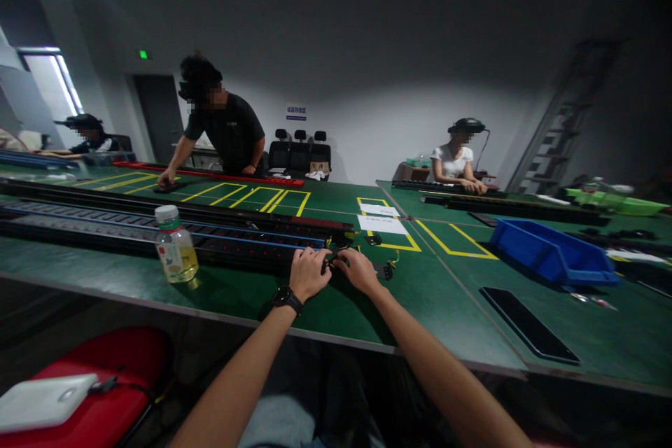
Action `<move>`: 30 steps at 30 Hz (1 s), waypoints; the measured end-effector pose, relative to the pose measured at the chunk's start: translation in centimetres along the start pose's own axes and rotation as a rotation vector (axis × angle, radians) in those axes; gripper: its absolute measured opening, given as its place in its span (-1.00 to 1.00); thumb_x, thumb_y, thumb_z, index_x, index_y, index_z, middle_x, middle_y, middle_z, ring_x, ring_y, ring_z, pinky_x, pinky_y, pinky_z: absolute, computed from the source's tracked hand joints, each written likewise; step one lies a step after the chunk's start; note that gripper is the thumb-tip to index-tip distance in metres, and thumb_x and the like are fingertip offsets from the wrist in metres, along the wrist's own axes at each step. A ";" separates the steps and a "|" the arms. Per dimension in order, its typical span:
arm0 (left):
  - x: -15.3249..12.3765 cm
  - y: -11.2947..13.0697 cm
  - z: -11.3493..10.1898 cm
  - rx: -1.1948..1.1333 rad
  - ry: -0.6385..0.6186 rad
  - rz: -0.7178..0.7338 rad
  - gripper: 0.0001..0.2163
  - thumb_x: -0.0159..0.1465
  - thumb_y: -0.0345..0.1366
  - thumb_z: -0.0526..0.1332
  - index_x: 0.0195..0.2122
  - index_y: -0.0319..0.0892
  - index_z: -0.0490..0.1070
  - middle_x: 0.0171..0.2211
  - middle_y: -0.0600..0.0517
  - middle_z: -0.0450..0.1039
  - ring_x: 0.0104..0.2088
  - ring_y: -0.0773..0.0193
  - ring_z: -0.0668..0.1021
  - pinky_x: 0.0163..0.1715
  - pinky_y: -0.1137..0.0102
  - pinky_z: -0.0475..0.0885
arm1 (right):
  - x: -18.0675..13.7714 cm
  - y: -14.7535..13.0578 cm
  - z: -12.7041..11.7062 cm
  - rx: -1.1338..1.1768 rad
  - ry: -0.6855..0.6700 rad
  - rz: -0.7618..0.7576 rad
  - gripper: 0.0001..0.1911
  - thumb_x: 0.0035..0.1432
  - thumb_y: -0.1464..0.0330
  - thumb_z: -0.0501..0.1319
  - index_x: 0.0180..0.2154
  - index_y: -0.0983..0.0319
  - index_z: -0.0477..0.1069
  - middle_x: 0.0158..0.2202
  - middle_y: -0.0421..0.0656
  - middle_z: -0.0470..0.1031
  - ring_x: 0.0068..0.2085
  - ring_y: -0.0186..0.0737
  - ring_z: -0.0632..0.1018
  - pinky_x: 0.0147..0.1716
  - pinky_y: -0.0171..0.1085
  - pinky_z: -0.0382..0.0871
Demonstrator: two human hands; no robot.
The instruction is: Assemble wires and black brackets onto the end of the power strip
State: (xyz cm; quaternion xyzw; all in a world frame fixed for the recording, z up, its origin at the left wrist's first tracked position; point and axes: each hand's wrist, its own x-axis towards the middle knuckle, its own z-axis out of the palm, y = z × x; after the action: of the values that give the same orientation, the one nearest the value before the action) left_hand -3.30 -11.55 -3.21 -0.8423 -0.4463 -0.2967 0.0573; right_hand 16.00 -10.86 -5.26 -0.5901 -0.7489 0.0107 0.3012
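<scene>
My left hand (pixel 309 274), with a black watch (pixel 288 299) on its wrist, rests at the right end of a long black rail (pixel 252 252) on the green table. My right hand (pixel 360 270) is just beside it, its fingers bent in toward the left fingertips. Both hands pinch at a small dark piece (pixel 330 262) between them, mostly covered by the fingers and too small to name. Right of my right hand lies a black part (pixel 385 270) with a yellow-green wire (pixel 396 259).
A drink bottle (pixel 176 245) stands left of my hands. To the right are a blue bin (pixel 551 252) and a phone (pixel 528 324). White papers (pixel 382 224) lie ahead. Co-workers (pixel 225 126) are across the table. A red stool (pixel 105 378) holds a white device (pixel 47 400).
</scene>
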 end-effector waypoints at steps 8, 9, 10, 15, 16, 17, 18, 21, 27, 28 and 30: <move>0.0 0.1 -0.2 0.021 -0.026 0.007 -0.68 0.30 -0.30 0.25 0.08 -0.04 0.50 -0.12 -0.03 0.65 -0.02 0.05 0.53 0.02 0.11 0.27 | 0.1 0.6 0.4 0.020 -0.030 -0.001 -0.87 0.38 0.29 0.24 -0.10 0.13 0.54 -0.14 -0.15 0.61 -0.14 -0.15 0.57 -0.24 -0.29 0.26; 0.0 0.1 -0.2 0.021 -0.024 0.004 -0.67 0.29 -0.30 0.25 0.09 -0.04 0.50 -0.11 -0.03 0.65 -0.01 0.04 0.53 0.02 0.11 0.27 | 0.2 0.7 0.5 0.037 -0.030 -0.007 -0.85 0.38 0.29 0.24 -0.05 0.12 0.53 -0.14 -0.15 0.61 -0.14 -0.15 0.57 -0.23 -0.29 0.27; 0.0 0.1 -0.2 0.020 -0.020 -0.001 -0.66 0.29 -0.30 0.25 0.10 -0.04 0.49 -0.11 -0.04 0.65 -0.01 0.04 0.53 0.02 0.11 0.27 | 0.2 0.8 0.6 0.054 -0.027 -0.012 -0.80 0.37 0.30 0.24 0.00 0.12 0.52 -0.15 -0.15 0.60 -0.15 -0.15 0.57 -0.22 -0.28 0.28; 0.1 0.3 -0.3 0.009 -0.009 -0.025 -0.62 0.26 -0.31 0.27 0.13 -0.06 0.48 -0.15 -0.04 0.64 -0.02 0.03 0.54 0.02 0.11 0.28 | 0.5 1.4 0.8 0.093 -0.024 -0.073 -0.72 0.32 0.38 0.27 0.06 0.12 0.50 -0.14 -0.15 0.57 -0.16 -0.17 0.56 -0.20 -0.27 0.30; 0.1 0.3 -0.3 0.004 -0.008 -0.028 -0.61 0.26 -0.31 0.28 0.13 -0.06 0.48 -0.15 -0.04 0.64 -0.02 0.03 0.54 0.02 0.11 0.27 | 0.5 1.5 0.8 0.092 -0.031 -0.088 -0.74 0.31 0.39 0.27 0.02 0.12 0.51 -0.14 -0.15 0.57 -0.15 -0.17 0.56 -0.19 -0.27 0.30; 0.1 0.3 -0.3 0.000 -0.006 -0.031 -0.61 0.25 -0.31 0.28 0.13 -0.06 0.48 -0.14 -0.04 0.64 -0.02 0.03 0.54 0.03 0.11 0.27 | 0.6 1.5 0.8 0.089 -0.037 -0.097 -0.77 0.30 0.41 0.28 -0.01 0.13 0.53 -0.14 -0.16 0.57 -0.16 -0.18 0.55 -0.19 -0.28 0.30; 0.0 0.3 -0.2 -0.003 -0.004 -0.034 -0.61 0.25 -0.31 0.28 0.12 -0.06 0.48 -0.14 -0.04 0.64 -0.02 0.03 0.54 0.03 0.11 0.27 | 0.6 1.5 0.8 0.087 -0.040 -0.098 -0.79 0.29 0.42 0.28 -0.04 0.13 0.53 -0.14 -0.16 0.56 -0.16 -0.18 0.55 -0.19 -0.28 0.30; 0.0 0.3 -0.2 0.012 0.001 -0.033 -0.63 0.25 -0.29 0.27 0.10 -0.08 0.49 -0.14 -0.05 0.63 -0.02 0.01 0.52 0.03 0.09 0.27 | 0.6 1.4 0.6 0.080 -0.038 -0.090 -0.82 0.30 0.42 0.29 -0.06 0.15 0.53 -0.15 -0.16 0.56 -0.17 -0.19 0.54 -0.21 -0.30 0.29; -0.1 0.4 -0.1 0.118 0.012 -0.026 -0.82 0.26 -0.22 0.27 -0.14 -0.12 0.54 -0.12 -0.12 0.53 -0.02 -0.03 0.45 -0.03 0.09 0.29 | 0.3 0.6 0.1 0.072 0.005 -0.070 -0.84 0.31 0.43 0.28 -0.08 0.14 0.53 -0.16 -0.17 0.53 -0.12 -0.19 0.54 -0.14 -0.30 0.32; -0.1 0.5 -0.1 0.131 0.017 -0.030 -0.82 0.26 -0.22 0.27 -0.15 -0.12 0.54 -0.12 -0.12 0.51 -0.03 -0.03 0.45 -0.04 0.10 0.30 | 0.3 0.5 0.0 0.074 0.011 -0.070 -0.83 0.32 0.43 0.27 -0.08 0.13 0.53 -0.15 -0.17 0.53 -0.12 -0.19 0.54 -0.13 -0.30 0.32; -0.1 0.5 -0.1 0.148 0.022 -0.034 -0.81 0.26 -0.21 0.27 -0.15 -0.12 0.55 -0.11 -0.13 0.49 -0.03 -0.03 0.43 -0.04 0.10 0.30 | 0.2 0.4 0.0 0.076 0.019 -0.069 -0.81 0.32 0.44 0.26 -0.07 0.12 0.53 -0.14 -0.16 0.53 -0.11 -0.18 0.54 -0.12 -0.29 0.33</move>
State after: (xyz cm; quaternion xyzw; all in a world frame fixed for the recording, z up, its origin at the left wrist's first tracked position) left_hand -2.98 -11.91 -3.09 -0.8248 -0.4806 -0.2731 0.1193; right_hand 16.33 -10.58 -5.27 -0.5520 -0.7651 0.0230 0.3308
